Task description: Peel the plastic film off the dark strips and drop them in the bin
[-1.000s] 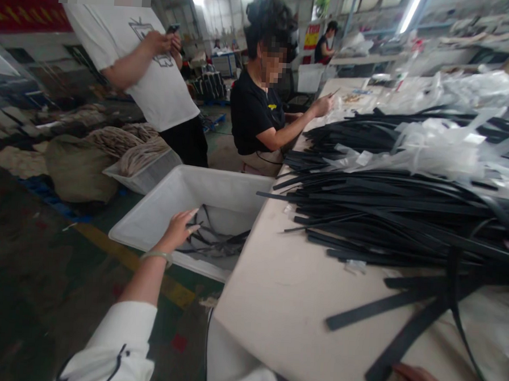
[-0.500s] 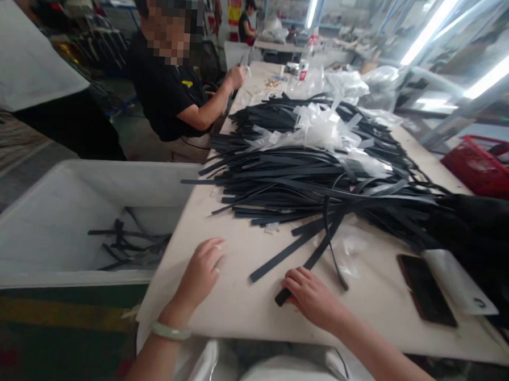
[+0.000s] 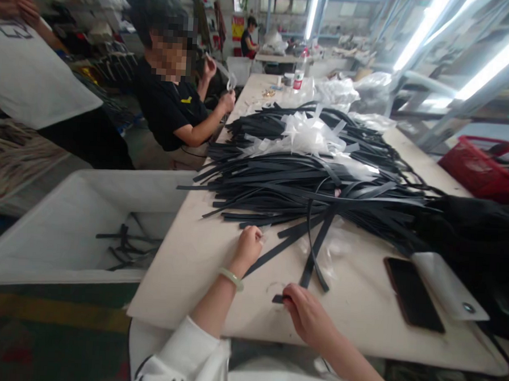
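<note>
My right hand is closed round the near end of a flat black strap. A short tip of the strap sticks out to the left of the fingers. My left hand is closed in a pinch at a small scrap of clear plastic, just in front of the pile of black straps. Its fingertips are partly hidden. A loose strap runs beside the left wrist, and a thin curved strap lies near the held one. Clear plastic film lies under these straps.
White plastic strips lie on the pile. A phone and a white case are at the right, a red basket behind them. Left of the table stands a white bin with straps inside. A co-worker sits beyond it.
My left hand has moved right and away from me to the plastic scrap, and its fingers have closed. My right hand stays at the strap end, its wrist turned. The co-worker's hands have moved apart.
</note>
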Demonstrator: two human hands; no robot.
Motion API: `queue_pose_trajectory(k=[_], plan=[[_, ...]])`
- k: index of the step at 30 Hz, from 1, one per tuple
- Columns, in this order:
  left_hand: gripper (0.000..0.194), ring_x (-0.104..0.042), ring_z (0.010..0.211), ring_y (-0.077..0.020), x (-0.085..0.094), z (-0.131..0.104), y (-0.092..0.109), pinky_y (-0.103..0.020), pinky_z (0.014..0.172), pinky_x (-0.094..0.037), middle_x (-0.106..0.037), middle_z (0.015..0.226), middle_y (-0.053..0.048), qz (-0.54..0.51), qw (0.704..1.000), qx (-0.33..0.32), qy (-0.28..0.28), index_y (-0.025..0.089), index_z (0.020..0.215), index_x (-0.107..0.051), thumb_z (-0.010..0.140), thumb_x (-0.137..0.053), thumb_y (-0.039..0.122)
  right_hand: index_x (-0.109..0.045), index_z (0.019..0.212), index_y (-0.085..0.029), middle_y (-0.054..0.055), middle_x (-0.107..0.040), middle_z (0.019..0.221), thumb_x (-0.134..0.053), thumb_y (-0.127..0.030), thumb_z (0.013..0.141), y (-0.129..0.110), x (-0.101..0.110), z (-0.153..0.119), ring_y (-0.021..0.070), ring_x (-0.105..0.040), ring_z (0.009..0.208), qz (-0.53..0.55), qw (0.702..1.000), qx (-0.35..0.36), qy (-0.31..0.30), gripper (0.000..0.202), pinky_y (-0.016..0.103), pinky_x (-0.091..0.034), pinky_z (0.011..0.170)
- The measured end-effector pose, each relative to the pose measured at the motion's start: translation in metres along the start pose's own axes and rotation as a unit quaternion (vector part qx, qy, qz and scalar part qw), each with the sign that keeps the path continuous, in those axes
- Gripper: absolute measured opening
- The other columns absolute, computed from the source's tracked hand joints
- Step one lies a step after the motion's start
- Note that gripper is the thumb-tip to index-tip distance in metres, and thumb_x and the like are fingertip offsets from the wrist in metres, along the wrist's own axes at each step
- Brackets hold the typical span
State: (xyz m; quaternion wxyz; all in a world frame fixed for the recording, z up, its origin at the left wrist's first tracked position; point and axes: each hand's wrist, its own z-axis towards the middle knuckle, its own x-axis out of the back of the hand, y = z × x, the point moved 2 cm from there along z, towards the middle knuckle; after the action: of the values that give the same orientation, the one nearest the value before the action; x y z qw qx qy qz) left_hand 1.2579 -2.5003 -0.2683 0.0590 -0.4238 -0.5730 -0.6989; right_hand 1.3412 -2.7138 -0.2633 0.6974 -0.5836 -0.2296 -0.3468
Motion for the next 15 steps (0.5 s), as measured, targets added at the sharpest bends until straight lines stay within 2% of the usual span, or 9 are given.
queue_pose_trajectory(k=[3,5,7,10,12,15], plan=[[0.013,-0.06,0.077,-0.0169,0.02,-0.041,-0.008,-0.029,0.07,-0.049,-0.064,0.082,-0.003,-0.074,0.996,-0.003,-0.043,0.021,0.082,-0.057,0.084,-0.061,0.034,-0.046,0.089,-0.023,0.0,-0.057,0.067,-0.032,-0.029,0.1,0.004,0.005,0.001,0.0155,-0.055,0.059,0.108,0.989,-0.092,0.037,0.019,0.027,-0.043,0.058],[0.016,-0.058,0.074,-0.0169,0.034,-0.071,-0.016,-0.029,0.068,-0.047,-0.063,0.078,-0.002,-0.13,0.988,0.015,-0.08,0.022,0.08,-0.057,0.081,-0.064,0.037,-0.046,0.086,-0.023,-0.002,-0.053,0.063,-0.035,-0.035,0.1,0.004,0.005,0.009,0.014,-0.054,0.056,0.172,0.973,-0.147,0.046,0.021,0.027,-0.043,0.058],[0.017,-0.057,0.073,-0.0177,0.045,-0.099,-0.024,-0.03,0.069,-0.047,-0.062,0.076,-0.002,-0.159,0.981,0.046,-0.103,0.023,0.078,-0.057,0.078,-0.066,0.037,-0.051,0.091,-0.022,-0.003,-0.053,0.065,-0.045,-0.038,0.096,0.0,0.002,0.022,0.0132,-0.053,0.057,0.209,0.961,-0.175,0.038,0.018,0.027,-0.042,0.057],[0.021,-0.057,0.075,-0.0183,0.052,-0.132,-0.032,-0.031,0.071,-0.046,-0.058,0.076,0.0,-0.17,0.974,0.095,-0.115,0.025,0.089,-0.057,0.077,-0.068,0.037,-0.061,0.098,-0.02,-0.003,-0.053,0.066,-0.06,-0.042,0.086,-0.009,-0.011,0.043,0.0117,-0.047,0.055,0.26,0.942,-0.214,0.006,0.025,0.025,-0.037,0.053],[0.027,-0.056,0.073,-0.0173,0.052,-0.15,-0.032,-0.03,0.07,-0.045,-0.056,0.074,0.002,-0.184,0.966,0.119,-0.139,0.025,0.096,-0.057,0.074,-0.07,0.036,-0.062,0.088,-0.019,-0.005,-0.048,0.058,-0.065,-0.049,0.081,-0.015,-0.024,0.054,0.0095,-0.04,0.049,0.329,0.906,-0.267,-0.017,0.031,0.024,-0.031,0.046],[0.028,-0.054,0.069,-0.015,0.053,-0.173,-0.028,-0.027,0.065,-0.041,-0.057,0.072,0.003,-0.181,0.94,0.133,-0.257,0.023,0.09,-0.06,0.066,-0.074,0.026,-0.051,0.073,-0.02,-0.01,-0.035,0.05,-0.074,-0.054,0.073,-0.019,-0.041,0.065,0.006,-0.028,0.044,0.481,0.811,-0.33,-0.038,0.041,0.022,-0.022,0.042]])
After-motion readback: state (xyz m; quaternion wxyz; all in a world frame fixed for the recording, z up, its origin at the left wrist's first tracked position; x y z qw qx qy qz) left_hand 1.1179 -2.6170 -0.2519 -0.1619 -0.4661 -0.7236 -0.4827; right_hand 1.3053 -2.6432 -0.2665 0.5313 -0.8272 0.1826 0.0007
